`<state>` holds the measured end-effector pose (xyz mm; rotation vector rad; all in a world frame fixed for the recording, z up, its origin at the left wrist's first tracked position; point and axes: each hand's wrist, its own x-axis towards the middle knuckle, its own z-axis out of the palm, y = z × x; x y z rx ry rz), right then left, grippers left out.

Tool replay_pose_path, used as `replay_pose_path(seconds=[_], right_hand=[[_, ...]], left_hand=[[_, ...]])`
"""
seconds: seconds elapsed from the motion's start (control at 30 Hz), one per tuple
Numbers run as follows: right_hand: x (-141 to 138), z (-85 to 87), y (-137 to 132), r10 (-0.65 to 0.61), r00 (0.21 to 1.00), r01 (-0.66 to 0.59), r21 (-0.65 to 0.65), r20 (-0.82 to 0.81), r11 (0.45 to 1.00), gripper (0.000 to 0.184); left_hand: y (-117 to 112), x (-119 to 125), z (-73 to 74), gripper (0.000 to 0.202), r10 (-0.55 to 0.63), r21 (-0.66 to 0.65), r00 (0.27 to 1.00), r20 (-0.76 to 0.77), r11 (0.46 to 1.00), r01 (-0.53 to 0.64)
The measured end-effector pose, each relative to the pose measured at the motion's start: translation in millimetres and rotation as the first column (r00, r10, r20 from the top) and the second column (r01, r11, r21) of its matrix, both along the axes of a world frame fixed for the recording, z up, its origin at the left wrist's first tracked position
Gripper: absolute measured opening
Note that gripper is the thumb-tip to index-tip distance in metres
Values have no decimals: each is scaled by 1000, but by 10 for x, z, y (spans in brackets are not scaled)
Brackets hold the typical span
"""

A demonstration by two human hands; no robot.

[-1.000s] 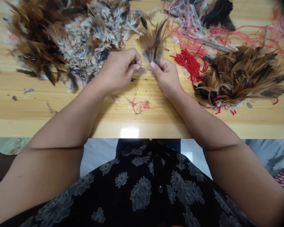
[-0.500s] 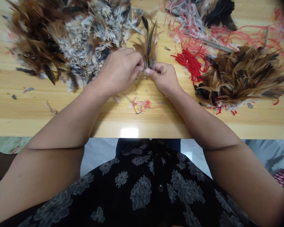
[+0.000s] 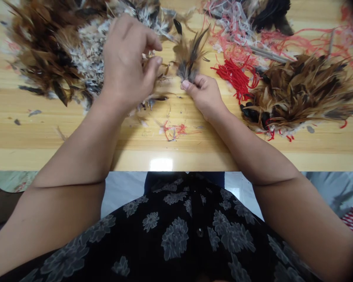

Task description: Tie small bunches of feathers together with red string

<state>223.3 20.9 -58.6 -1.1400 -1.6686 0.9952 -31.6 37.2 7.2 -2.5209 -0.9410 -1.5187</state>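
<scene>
My right hand (image 3: 204, 92) pinches a small bunch of brown and black feathers (image 3: 190, 62) by its base, between thumb and fingers. The feather tips fan upward, away from me. My left hand (image 3: 129, 62) is raised to the left of the bunch, thumb and fingers apart, with nothing visible between them. Under and behind it spreads a large pile of brown and grey-white feathers (image 3: 47, 47), partly hidden by the hand. A few loose dark feathers lie on the table below the left fingers.
At the right lies a heap of brown feathers (image 3: 306, 94) beside cut red yarn (image 3: 233, 76). Behind them are tangled pink and white strings (image 3: 235, 43) and black feathers (image 3: 272, 17). Red thread scraps (image 3: 175, 131) lie near the table's front edge (image 3: 194, 164).
My left hand has let go of the feather bunch, moved left and up, and its fingers have spread. My right hand still holds the bunch, which now leans slightly right.
</scene>
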Motion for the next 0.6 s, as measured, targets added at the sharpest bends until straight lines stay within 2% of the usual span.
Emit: replay_pose_path(seconds=[0.07, 0.13, 0.2, 0.3, 0.4, 0.5, 0.6], right_hand=[[-2, 38, -16, -36, 998, 34, -56, -43, 998, 41], [-5, 111, -53, -78, 994, 71, -100, -73, 993, 36], [-7, 180, -94, -104, 991, 93, -121, -88, 988, 37], [-9, 228, -132, -115, 989, 101, -143, -93, 984, 42], [-10, 220, -140, -104, 989, 90, -136, -106, 987, 43], [-6, 200, -134, -86, 991, 73, -121, -100, 990, 43], [-7, 182, -121, -91, 993, 81, -119, -75, 989, 39]], left_hand=[[-16, -107, 137, 18, 23, -228, 991, -131, 972, -53], [-75, -187, 295, 15, -22, -473, 956, -291, 872, -123], [-135, -255, 432, 19, -90, -605, 912, -399, 774, -188], [-148, -363, 509, 30, -191, -673, 852, -488, 704, -227], [-83, -432, 436, 34, -240, -689, 804, -544, 674, -265], [-37, -405, 360, 31, -213, -662, 788, -578, 688, -300], [-39, -341, 381, 32, -177, -643, 817, -549, 715, -276]])
